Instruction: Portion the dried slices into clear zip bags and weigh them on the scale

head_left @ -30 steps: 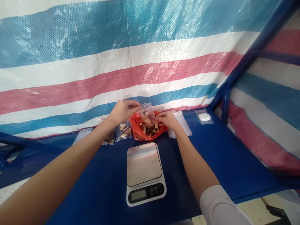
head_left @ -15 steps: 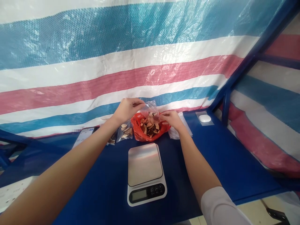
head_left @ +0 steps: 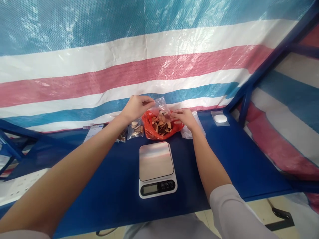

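Observation:
My left hand (head_left: 140, 105) pinches the upper left edge of a small clear plastic bag (head_left: 161, 105). On the bag's other side, my right hand (head_left: 183, 117) has its fingers against the plastic, closed on its lower right part. A few pale dried slices show in or behind the bag. Directly below it lies an open red plastic bag (head_left: 150, 130) full of brown dried slices (head_left: 161, 126). Nearer to me, a kitchen scale (head_left: 156, 162) with a shiny plate stands on the blue table (head_left: 112, 189); its plate is bare and its display looks blank.
Left of the red bag are a filled clear bag (head_left: 135, 128), a darker packet (head_left: 121, 136) and a phone (head_left: 94, 130). Flat clear bags (head_left: 186, 132) lie to the right, with a white oval object (head_left: 220, 119) farther off. A power strip (head_left: 22, 184) sits at the left.
The camera view has tipped downward, so the table sits higher in the picture. Both hands keep hold of the clear bag above the red one, with little other movement.

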`<state>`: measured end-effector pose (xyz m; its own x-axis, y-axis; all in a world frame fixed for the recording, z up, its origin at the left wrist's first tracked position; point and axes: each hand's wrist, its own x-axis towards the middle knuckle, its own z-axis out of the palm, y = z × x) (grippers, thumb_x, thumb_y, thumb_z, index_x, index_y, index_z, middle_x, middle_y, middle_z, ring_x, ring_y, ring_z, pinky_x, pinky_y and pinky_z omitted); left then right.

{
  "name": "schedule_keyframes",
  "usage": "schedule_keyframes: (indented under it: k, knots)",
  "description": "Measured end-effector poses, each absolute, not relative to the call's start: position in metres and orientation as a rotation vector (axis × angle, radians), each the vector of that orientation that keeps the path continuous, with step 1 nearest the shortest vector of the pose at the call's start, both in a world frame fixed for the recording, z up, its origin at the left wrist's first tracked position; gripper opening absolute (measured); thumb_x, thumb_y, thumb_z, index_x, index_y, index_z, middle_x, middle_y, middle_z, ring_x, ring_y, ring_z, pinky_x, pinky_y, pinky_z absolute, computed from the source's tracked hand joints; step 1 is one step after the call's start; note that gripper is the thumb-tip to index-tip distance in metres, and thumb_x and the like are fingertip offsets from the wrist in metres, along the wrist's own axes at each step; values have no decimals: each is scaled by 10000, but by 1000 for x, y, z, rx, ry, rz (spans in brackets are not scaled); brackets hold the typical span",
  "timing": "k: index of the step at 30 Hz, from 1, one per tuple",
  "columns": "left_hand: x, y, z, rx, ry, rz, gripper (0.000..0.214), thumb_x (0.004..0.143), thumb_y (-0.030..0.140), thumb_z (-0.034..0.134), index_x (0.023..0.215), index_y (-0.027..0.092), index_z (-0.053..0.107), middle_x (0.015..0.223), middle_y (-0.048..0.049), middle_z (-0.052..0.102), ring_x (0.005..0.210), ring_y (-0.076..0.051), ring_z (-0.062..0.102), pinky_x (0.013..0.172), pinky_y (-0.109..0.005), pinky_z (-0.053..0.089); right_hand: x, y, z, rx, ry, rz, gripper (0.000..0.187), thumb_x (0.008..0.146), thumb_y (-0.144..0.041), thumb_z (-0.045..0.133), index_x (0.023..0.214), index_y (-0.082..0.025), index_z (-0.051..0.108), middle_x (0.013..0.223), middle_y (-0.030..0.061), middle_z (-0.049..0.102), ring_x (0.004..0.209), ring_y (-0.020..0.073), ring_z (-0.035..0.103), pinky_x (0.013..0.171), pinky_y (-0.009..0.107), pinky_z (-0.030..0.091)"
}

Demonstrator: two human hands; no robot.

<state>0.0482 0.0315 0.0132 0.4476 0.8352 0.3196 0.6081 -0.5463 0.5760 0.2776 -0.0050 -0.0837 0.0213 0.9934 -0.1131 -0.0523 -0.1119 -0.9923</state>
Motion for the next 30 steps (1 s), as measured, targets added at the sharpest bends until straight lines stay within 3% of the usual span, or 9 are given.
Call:
schedule_keyframes:
  k: [18,30]
  knots:
    - [49,21,13,2299,1205,884,240,862,341,623,858,162,783,882,-60,787,805,-194,685,824,-316,523,271,-9,-87,-1215,-1108,1411,91,819,-226,760,870,-152,774,822,61,792,721,167,753,656,242,627]
    - [52,26,24,2333,1114,924,251,894,366,620,868,169,774,891,-63,788,793,-187,693,810,-306,531,273,-7,-82,-1161,-1047,1412,197,741,-308,823,872,-164,792,849,65,805,780,189,774,671,243,619]
